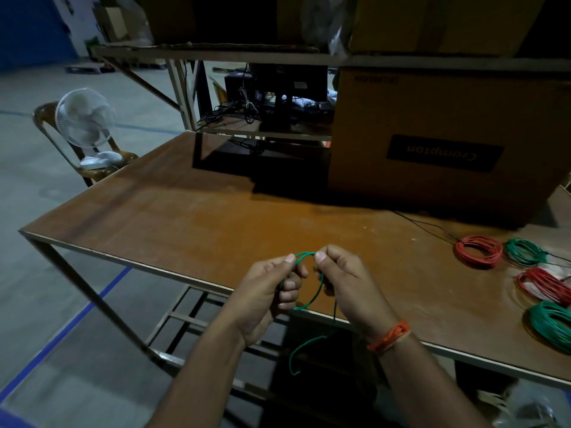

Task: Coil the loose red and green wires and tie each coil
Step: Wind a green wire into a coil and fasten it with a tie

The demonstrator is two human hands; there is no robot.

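A loose green wire (318,291) forms a small loop between my two hands over the table's near edge. My left hand (268,291) pinches the loop's left side, fingers curled round it. On the right side my right hand (343,282) pinches it with thumb and finger. The wire's free end (295,356) dangles below the table edge. At the right of the table lie wound coils: a red coil (478,251), a green coil (524,251), another red coil (543,285) and another green coil (553,325).
The brown table (191,217) carries a large cardboard box (448,143) at the back right. A thin black cable (426,227) runs toward the coils. A white fan (86,125) sits on a chair at the left. Shelving with boxes stands behind.
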